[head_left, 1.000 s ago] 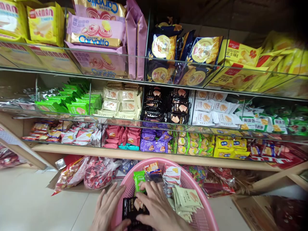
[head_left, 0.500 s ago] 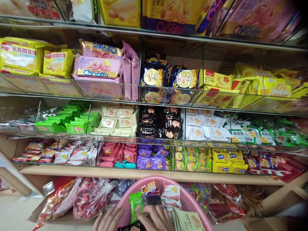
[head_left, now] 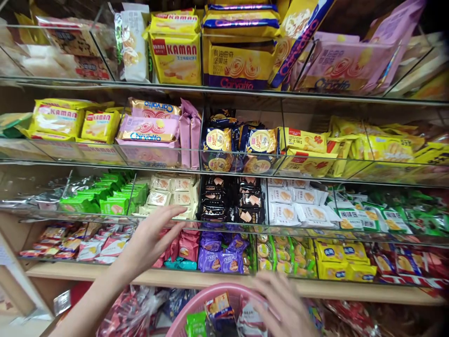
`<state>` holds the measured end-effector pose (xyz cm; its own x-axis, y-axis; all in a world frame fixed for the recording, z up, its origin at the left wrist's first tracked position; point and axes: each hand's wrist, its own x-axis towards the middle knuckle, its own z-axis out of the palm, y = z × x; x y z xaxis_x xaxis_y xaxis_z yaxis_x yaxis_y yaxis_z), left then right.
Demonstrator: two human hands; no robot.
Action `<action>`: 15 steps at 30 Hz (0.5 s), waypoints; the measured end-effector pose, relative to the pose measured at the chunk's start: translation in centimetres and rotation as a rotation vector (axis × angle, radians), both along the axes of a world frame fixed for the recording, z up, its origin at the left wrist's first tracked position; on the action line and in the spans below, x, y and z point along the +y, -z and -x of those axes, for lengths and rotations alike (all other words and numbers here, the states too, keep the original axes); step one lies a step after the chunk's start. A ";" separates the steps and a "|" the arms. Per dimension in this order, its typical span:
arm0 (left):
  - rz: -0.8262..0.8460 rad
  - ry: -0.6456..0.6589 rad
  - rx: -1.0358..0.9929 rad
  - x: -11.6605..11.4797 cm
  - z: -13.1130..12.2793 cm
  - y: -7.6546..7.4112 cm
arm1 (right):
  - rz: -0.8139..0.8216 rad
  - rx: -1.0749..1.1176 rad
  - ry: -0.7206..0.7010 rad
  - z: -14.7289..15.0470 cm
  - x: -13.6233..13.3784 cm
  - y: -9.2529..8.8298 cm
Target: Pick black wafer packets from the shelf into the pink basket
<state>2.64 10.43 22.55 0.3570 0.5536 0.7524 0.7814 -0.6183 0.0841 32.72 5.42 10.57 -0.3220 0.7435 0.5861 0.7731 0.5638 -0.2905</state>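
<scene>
The left hand [head_left: 149, 238], fingers spread and empty, is the nearer to the cream-coloured wafer packets [head_left: 170, 197] stacked just beyond its fingertips, while the blurred, open right hand [head_left: 284, 304] hovers over the pink plastic basket [head_left: 196, 305].

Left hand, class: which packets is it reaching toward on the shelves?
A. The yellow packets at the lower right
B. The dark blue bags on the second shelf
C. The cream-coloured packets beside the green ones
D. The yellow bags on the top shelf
C: the left hand is stretched out, fingers open, with its fingertips at the bin of cream-coloured packets, right of the green packets and well below the upper shelves.
</scene>
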 end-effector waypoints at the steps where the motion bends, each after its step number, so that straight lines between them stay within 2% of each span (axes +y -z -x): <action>1: 0.016 0.012 0.023 0.8 -0.4 -0.9 | -0.044 0.008 -0.001 -0.7 1.2 -2.3; 4: 0.004 0.067 0.141 2.4 -1.7 -1.7 | -0.225 0.014 -0.044 -1.4 5.5 -8.3; 7: 0.016 0.075 0.279 3.3 -2.7 -0.8 | -0.355 -0.077 -0.059 0.0 9.7 -11.9; 10: 0.031 0.042 0.332 3.8 -3.0 0.3 | -0.424 -0.243 -0.034 2.5 13.0 -13.1; 15: 0.036 0.018 0.351 4.3 -2.8 1.2 | -0.456 -0.433 -0.102 5.6 15.9 -13.5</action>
<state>5.42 14.72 21.39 0.6005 0.5687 0.5621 0.7557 -0.6335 -0.1663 27.12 21.36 24.05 -0.6568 0.4034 0.6371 0.7026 0.6342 0.3228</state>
